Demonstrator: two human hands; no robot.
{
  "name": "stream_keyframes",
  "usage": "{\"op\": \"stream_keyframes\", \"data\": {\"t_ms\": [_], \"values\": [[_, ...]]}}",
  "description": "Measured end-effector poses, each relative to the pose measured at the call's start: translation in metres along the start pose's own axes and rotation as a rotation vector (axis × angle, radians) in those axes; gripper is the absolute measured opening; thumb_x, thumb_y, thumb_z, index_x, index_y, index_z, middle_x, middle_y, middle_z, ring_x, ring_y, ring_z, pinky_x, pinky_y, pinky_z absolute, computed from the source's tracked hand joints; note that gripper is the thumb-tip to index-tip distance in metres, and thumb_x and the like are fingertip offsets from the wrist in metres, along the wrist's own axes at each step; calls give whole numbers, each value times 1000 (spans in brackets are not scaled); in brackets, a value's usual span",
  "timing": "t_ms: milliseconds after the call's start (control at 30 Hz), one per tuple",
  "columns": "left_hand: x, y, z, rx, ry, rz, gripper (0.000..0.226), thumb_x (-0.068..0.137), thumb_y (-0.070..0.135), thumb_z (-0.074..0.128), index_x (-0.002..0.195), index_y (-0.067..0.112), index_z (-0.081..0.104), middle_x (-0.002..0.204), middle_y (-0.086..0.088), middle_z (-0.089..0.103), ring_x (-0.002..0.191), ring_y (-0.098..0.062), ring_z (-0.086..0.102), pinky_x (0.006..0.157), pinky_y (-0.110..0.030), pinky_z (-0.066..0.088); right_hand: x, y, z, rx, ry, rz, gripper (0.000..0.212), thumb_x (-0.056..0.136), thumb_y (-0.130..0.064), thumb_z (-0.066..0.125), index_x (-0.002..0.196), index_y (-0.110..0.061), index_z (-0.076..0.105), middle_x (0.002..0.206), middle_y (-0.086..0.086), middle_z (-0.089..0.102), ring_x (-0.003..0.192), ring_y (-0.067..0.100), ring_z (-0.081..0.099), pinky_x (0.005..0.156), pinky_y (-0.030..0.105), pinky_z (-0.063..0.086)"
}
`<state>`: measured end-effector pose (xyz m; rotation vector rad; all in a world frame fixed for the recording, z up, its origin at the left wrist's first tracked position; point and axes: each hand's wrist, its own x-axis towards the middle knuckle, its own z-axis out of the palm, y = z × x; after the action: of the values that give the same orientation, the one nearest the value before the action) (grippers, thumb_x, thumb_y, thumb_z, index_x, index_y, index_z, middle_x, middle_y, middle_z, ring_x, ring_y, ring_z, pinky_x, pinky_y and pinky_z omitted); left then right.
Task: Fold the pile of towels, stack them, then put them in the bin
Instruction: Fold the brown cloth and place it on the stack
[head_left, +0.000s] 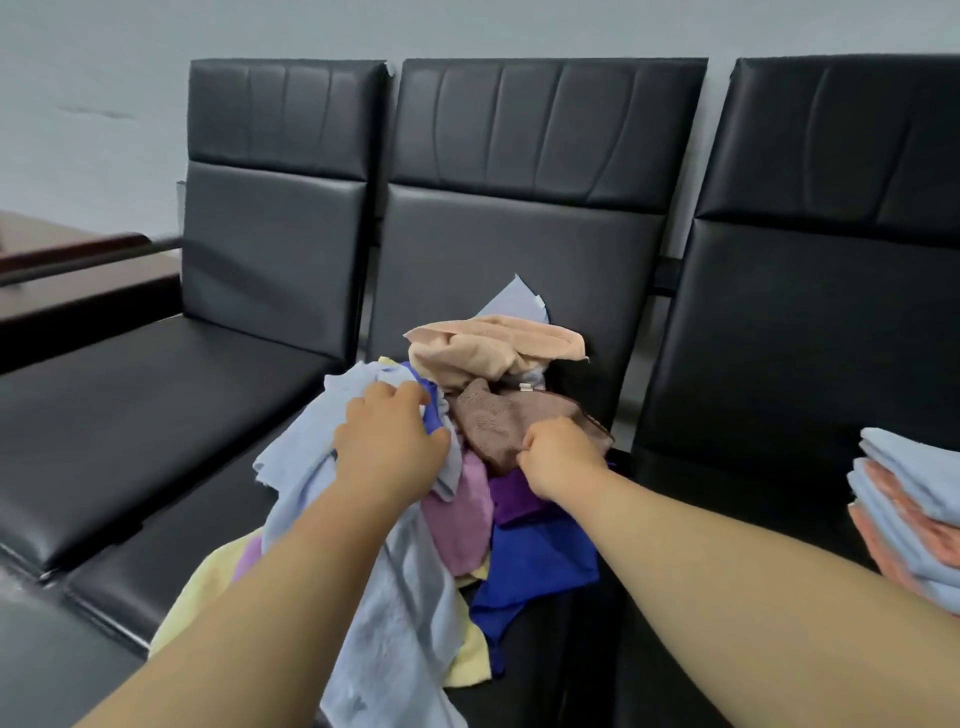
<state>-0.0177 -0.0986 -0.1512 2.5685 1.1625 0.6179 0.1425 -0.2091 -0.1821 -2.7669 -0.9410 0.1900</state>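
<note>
A loose pile of towels lies on the middle black seat. It holds a peach towel (493, 348) on top, a brown towel (498, 421), a pink one (467, 514), a royal blue one (540, 566), a pale yellow one (202, 587) and a long light blue towel (400, 597). My left hand (389, 441) grips the light blue towel near the top of the pile. My right hand (561, 457) pinches the lower edge of the brown towel. No bin is in view.
A stack of folded light blue and salmon towels (904, 514) sits on the right seat (779, 467). The left seat (145, 410) is bare black leather. A dark wooden ledge (67, 260) runs at the far left. A grey wall stands behind the seat backs.
</note>
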Motion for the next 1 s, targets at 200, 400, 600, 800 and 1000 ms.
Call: {"op": "stream_keyframes", "data": {"t_ms": [200, 400, 600, 800, 1000], "values": [[-3, 21, 9, -131, -77, 211, 69, 76, 49, 66, 142, 36, 50, 132, -2, 51, 124, -31, 47, 101, -42, 43, -27, 32, -39, 570, 177, -105, 13, 94, -28, 72, 82, -24, 70, 83, -7, 71, 80, 15, 64, 75, 31, 50], [-23, 74, 14, -388, -170, 408, 37, 77, 52, 60, 102, 27, 67, 114, 5, 60, 108, -21, 53, 96, -43, 45, -93, 83, -94, 1001, 134, -102, 16, 101, -19, 65, 86, -22, 69, 76, -1, 65, 71, 10, 57, 63, 22, 47], [-81, 146, 7, -814, -624, 387, 28, 88, 24, 75, 70, 18, 54, 66, 8, 49, 66, -7, 45, 62, -28, 38, -152, 158, -115, 1017, 122, 51, 12, 101, -25, 66, 94, -24, 75, 79, -5, 70, 76, 10, 64, 72, 28, 55], [-142, 213, 31, -1129, -918, 10, 14, 92, 18, 68, 96, 5, 69, 86, -11, 72, 79, -22, 69, 74, -36, 57, -228, 228, -104, 997, 150, 213, 12, 97, -29, 70, 105, -21, 67, 101, 5, 74, 92, 17, 73, 82, 37, 62], [-180, 248, 56, -1153, -916, -139, 9, 102, 14, 59, 104, 6, 58, 89, -16, 66, 70, -24, 68, 58, -32, 57, -276, 264, -72, 941, -126, 128, 36, 84, -38, 83, 117, -33, 68, 108, -15, 76, 104, 4, 72, 99, 37, 58]]}}
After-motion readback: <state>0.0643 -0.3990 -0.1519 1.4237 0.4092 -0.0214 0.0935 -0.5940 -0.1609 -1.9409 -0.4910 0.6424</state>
